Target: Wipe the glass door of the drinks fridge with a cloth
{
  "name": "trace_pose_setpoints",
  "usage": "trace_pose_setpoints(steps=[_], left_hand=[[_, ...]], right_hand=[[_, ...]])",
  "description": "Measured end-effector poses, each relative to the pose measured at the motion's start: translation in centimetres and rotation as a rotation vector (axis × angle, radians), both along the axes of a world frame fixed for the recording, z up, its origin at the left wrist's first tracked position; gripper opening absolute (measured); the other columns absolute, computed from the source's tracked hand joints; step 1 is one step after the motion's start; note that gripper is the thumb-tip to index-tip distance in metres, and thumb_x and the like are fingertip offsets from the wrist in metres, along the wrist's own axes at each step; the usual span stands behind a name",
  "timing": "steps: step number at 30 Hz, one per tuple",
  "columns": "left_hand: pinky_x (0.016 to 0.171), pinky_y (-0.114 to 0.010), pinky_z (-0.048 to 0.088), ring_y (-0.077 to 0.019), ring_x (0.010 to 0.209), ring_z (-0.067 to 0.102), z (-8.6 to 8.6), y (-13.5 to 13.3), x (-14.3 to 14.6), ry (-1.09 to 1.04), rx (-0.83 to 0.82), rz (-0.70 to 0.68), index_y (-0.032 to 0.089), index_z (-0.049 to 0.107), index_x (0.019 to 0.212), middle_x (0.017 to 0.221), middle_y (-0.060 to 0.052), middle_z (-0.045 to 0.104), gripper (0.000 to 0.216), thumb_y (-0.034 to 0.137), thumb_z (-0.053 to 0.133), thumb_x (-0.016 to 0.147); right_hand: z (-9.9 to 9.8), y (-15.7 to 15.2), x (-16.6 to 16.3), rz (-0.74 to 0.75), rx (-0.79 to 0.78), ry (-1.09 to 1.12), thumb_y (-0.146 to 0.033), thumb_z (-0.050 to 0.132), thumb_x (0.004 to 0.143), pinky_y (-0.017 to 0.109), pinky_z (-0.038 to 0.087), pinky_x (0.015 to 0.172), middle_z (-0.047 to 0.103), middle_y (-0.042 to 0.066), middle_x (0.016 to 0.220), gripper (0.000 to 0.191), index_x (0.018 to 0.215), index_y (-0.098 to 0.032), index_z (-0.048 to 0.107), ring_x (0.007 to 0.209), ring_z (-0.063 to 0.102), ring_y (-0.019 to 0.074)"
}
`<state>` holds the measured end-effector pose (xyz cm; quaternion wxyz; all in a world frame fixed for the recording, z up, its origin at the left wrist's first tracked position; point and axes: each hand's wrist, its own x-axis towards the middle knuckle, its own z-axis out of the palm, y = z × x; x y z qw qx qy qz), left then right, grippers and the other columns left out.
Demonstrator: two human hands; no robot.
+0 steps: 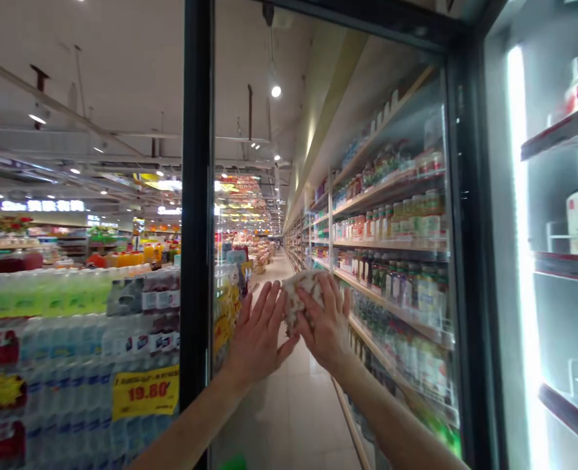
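Note:
A glass door (289,405) in a black frame stands in front of me. My right hand (324,321) lies over a crumpled, light, brown-patterned cloth (293,287), pressing it to the pane with bent, parted fingers. Part of the cloth is hidden under the palm. To its left, my left hand (259,333) is flat, fingers spread, up against the glass or very near it, with nothing held. The left fingertips come close to the cloth's left edge.
The door's dark upright (197,196) runs at left. Lit cooler shelves (567,264) with bottles stand at right. Beyond the upright are stacked packs of bottled drinks (64,352) with a yellow price sign (145,391). Bottle shelves and an aisle show in the glass.

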<state>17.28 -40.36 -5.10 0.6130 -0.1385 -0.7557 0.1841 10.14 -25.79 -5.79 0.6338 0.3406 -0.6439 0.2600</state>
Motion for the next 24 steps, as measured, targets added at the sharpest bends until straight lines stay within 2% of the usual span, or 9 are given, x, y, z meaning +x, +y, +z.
trace_pose_setpoints(steps=[4, 8, 10, 11, 15, 16, 18, 21, 24], left_hand=[[0.113, -0.044, 0.013, -0.0251, 0.137, 0.021, -0.3, 0.4, -0.1, 0.012, 0.016, 0.053, 0.009, 0.028, 0.139, 0.142, -0.016, 0.037, 0.073, 0.053, 0.044, 0.084], [0.113, -0.045, 0.011, -0.0247, 0.138, 0.018, -0.3, 0.8, -0.6, 0.022, 0.013, 0.128, 0.009, 0.033, 0.137, 0.142, -0.014, 0.036, 0.065, 0.049, 0.040, 0.086], [0.113, -0.045, 0.011, -0.0250, 0.138, 0.019, -0.4, 0.7, -0.8, 0.032, 0.018, 0.131, 0.008, 0.034, 0.136, 0.142, -0.014, 0.036, 0.064, 0.048, 0.040, 0.087], [0.113, -0.044, 0.012, -0.0247, 0.138, 0.020, -0.4, 0.5, -0.9, 0.037, 0.016, 0.122, 0.009, 0.033, 0.136, 0.142, -0.014, 0.036, 0.064, 0.048, 0.040, 0.087], [0.112, -0.043, 0.015, -0.0235, 0.136, 0.025, -0.4, 0.1, -1.1, 0.066, 0.040, 0.053, 0.012, 0.029, 0.139, 0.140, -0.013, 0.040, 0.064, 0.047, 0.041, 0.087], [0.112, -0.043, 0.016, -0.0235, 0.135, 0.027, -0.4, 0.0, -1.1, 0.067, 0.052, 0.034, 0.013, 0.029, 0.140, 0.140, -0.013, 0.040, 0.064, 0.047, 0.041, 0.087], [0.112, -0.043, 0.016, -0.0241, 0.135, 0.028, -0.4, 0.0, -1.2, 0.061, 0.071, 0.007, 0.014, 0.027, 0.140, 0.140, -0.013, 0.040, 0.064, 0.047, 0.041, 0.087], [0.111, -0.045, 0.016, -0.0256, 0.135, 0.028, -0.4, 0.2, -1.4, 0.056, 0.077, -0.003, 0.013, 0.023, 0.142, 0.141, -0.014, 0.038, 0.067, 0.046, 0.041, 0.087], [0.111, -0.046, 0.017, -0.0260, 0.134, 0.029, -0.5, 0.3, -1.5, 0.070, 0.091, -0.019, 0.014, 0.019, 0.143, 0.141, -0.013, 0.039, 0.068, 0.047, 0.040, 0.087]], right_hand=[[0.4, 6.0, -4.8, -0.149, -0.041, 0.065, -0.028, 0.043, 0.086, 0.053, 0.018, 0.108, 0.042, 0.006, 0.139, 0.034, 0.117, -0.029, 0.058, 0.134, 0.030, 0.0252], [1.9, 13.6, -10.1, -0.289, -0.530, -0.142, -0.028, 0.034, 0.087, 0.063, 0.027, 0.098, 0.041, 0.020, 0.138, 0.042, 0.119, -0.014, 0.057, 0.127, 0.037, 0.0343], [2.3, 12.8, -9.7, -0.271, -0.602, -0.162, -0.026, 0.033, 0.086, 0.062, 0.030, 0.096, 0.038, 0.023, 0.139, 0.045, 0.121, -0.009, 0.055, 0.128, 0.036, 0.0358], [2.2, 11.1, -8.7, -0.242, -0.532, -0.125, -0.025, 0.033, 0.085, 0.060, 0.031, 0.097, 0.037, 0.022, 0.140, 0.045, 0.121, -0.010, 0.055, 0.130, 0.034, 0.0353], [0.7, 3.4, -4.4, -0.093, 0.064, 0.139, -0.024, 0.044, 0.084, 0.050, 0.022, 0.108, 0.037, 0.005, 0.143, 0.039, 0.120, -0.030, 0.055, 0.135, 0.027, 0.0256], [0.4, 3.1, -4.3, -0.099, 0.097, 0.149, -0.024, 0.044, 0.084, 0.049, 0.020, 0.109, 0.039, 0.003, 0.142, 0.038, 0.119, -0.032, 0.056, 0.135, 0.029, 0.0236], [0.4, 5.5, -5.9, -0.167, -0.004, 0.085, -0.024, 0.042, 0.085, 0.049, 0.019, 0.110, 0.043, 0.002, 0.140, 0.036, 0.116, -0.033, 0.058, 0.133, 0.032, 0.0217], [1.7, 11.8, -9.3, -0.298, -0.398, -0.078, -0.024, 0.034, 0.087, 0.060, 0.022, 0.104, 0.041, 0.011, 0.140, 0.041, 0.122, -0.023, 0.055, 0.132, 0.032, 0.0281], [2.8, 12.2, -9.2, -0.261, -0.519, -0.055, -0.020, 0.030, 0.086, 0.062, 0.028, 0.099, 0.040, 0.017, 0.139, 0.045, 0.125, -0.016, 0.052, 0.132, 0.031, 0.0316]])
